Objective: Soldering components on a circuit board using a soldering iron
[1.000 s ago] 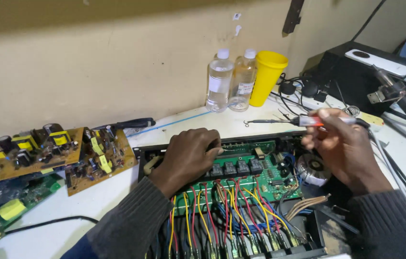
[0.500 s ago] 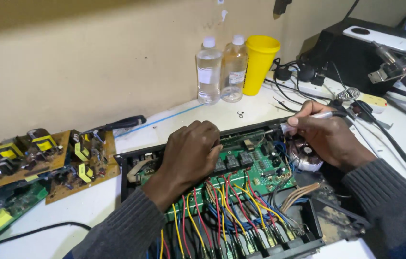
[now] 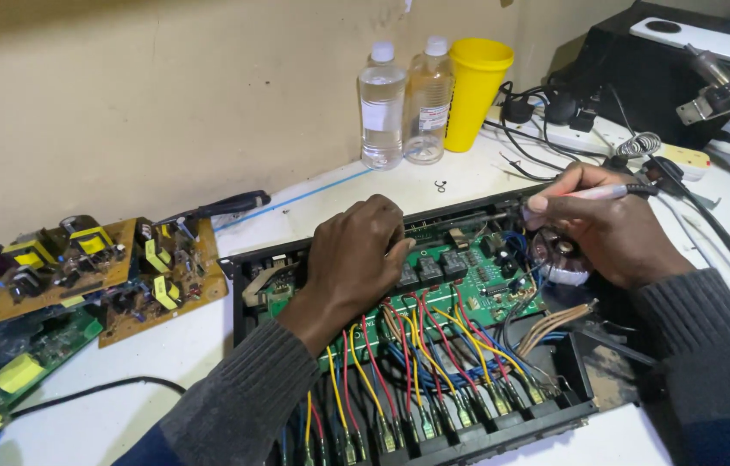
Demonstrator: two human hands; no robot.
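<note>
Head view: right hand [image 3: 611,233] fingers pinch soldering iron [image 3: 606,192]; left hand [image 3: 356,263] rests loosely on black case [image 3: 248,280] holding green board [image 3: 468,276], seemingly empty.

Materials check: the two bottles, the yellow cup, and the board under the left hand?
Bottles: likely clear plastic, see-through with white screw caps and glossy highlights. Yellow cup: probably plastic, opaque, uniform colour, soft sheen. Green board touched by the left hand: looks like a matte green laminate circuit board. The right hand holds a pen-like tool; its material is unclear.
</note>
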